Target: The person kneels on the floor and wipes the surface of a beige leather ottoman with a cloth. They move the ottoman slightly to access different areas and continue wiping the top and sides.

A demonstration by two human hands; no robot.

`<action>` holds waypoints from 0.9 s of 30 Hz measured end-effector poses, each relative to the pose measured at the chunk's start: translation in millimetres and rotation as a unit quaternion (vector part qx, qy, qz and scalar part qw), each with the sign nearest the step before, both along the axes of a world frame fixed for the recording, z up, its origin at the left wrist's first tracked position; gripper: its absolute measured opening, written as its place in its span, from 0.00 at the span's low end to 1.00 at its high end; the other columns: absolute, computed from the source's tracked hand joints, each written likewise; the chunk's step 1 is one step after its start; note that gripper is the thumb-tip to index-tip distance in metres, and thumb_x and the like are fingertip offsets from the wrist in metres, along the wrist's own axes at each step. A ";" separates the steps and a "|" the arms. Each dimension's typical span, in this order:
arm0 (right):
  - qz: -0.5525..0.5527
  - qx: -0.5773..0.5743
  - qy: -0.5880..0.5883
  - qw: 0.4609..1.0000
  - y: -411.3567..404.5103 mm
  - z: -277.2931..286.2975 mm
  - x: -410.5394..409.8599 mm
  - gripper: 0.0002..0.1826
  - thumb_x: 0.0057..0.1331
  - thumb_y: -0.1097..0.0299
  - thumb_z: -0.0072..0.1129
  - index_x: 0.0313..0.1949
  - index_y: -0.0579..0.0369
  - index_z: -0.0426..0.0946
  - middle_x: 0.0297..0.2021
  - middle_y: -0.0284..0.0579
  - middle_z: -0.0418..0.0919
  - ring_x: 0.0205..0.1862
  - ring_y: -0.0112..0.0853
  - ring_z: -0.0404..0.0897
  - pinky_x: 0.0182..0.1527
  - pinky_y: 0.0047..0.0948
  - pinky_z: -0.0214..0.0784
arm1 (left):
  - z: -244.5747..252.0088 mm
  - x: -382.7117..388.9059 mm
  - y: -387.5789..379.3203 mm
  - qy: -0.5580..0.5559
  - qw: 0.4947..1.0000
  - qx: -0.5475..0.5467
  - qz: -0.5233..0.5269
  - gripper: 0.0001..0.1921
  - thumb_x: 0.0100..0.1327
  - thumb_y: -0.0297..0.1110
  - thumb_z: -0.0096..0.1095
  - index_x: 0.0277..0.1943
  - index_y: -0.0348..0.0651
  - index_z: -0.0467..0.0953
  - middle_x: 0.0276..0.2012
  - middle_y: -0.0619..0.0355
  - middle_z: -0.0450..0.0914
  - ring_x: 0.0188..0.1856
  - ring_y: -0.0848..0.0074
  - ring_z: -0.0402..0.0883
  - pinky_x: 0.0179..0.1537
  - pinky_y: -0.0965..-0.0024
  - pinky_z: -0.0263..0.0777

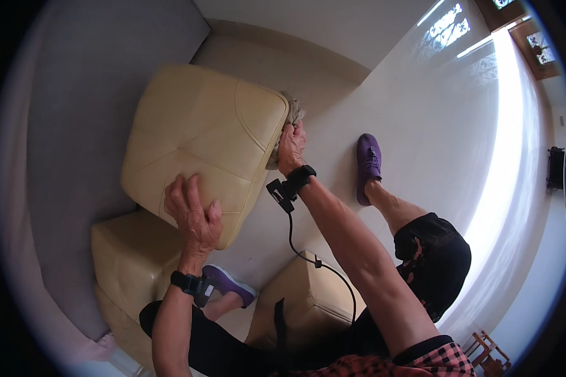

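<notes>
A cream leather-look ottoman (184, 127) with stitched seams stands in front of me. My left hand (194, 219) lies on the near part of its top, fingers spread and slightly blurred. Against the ottoman's right side, my right hand (292, 145) presses a crumpled grey-beige cloth (295, 112). Part of that cloth is hidden behind the hand and the ottoman's edge. Each wrist wears a black strap with a device, and a black cable (292, 240) runs from the right one towards my body.
Another cream ottoman (137, 249) stands at the lower left, beside a grey upholstered surface (85, 118). Beneath me is a cream padded seat (292, 292). My purple shoes (369, 165) rest on the pale glossy floor (415, 132). A pale wall or panel (302, 23) rises at the back.
</notes>
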State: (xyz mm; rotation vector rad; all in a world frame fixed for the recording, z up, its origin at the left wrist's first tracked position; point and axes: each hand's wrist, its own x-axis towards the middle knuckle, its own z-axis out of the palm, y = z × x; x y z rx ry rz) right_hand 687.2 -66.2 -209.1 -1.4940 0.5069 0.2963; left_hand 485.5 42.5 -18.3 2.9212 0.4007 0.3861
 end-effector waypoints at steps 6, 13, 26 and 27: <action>0.117 -0.165 0.034 0.979 11.3 -57.3 -53.0 0.22 0.68 0.61 0.42 0.54 0.63 0.71 0.53 0.65 0.72 0.57 0.58 0.69 0.61 0.48 0.62 | -1.0 -4.3 3.7 0.000 1.000 -0.023 0.018 0.32 0.61 0.45 0.48 0.65 0.34 0.63 0.62 0.35 0.61 0.64 0.43 0.56 0.65 0.43 0.48; 0.239 -0.143 0.197 0.940 13.9 -29.9 -153.4 0.18 0.66 0.63 0.43 0.48 0.62 0.74 0.48 0.68 0.76 0.53 0.61 0.74 0.55 0.51 0.67 | -3.8 -11.5 3.8 0.013 0.999 0.014 0.028 0.33 0.62 0.45 0.47 0.66 0.32 0.61 0.63 0.36 0.60 0.65 0.44 0.56 0.66 0.45 0.47; 0.156 -0.142 -0.052 0.976 -15.8 51.3 64.2 0.19 0.68 0.60 0.41 0.48 0.60 0.74 0.50 0.64 0.76 0.52 0.57 0.75 0.52 0.47 0.67 | -17.4 7.9 -3.5 -0.029 0.999 -0.019 0.005 0.33 0.58 0.43 0.52 0.65 0.38 0.64 0.61 0.38 0.61 0.64 0.43 0.57 0.65 0.41 0.47; 0.040 -0.049 0.006 0.998 5.2 81.0 38.5 0.19 0.68 0.60 0.39 0.50 0.61 0.72 0.50 0.65 0.76 0.52 0.57 0.75 0.53 0.48 0.66 | -10.9 -2.8 4.6 -0.018 1.000 0.002 0.017 0.32 0.58 0.43 0.52 0.65 0.38 0.64 0.61 0.38 0.62 0.64 0.43 0.57 0.64 0.41 0.47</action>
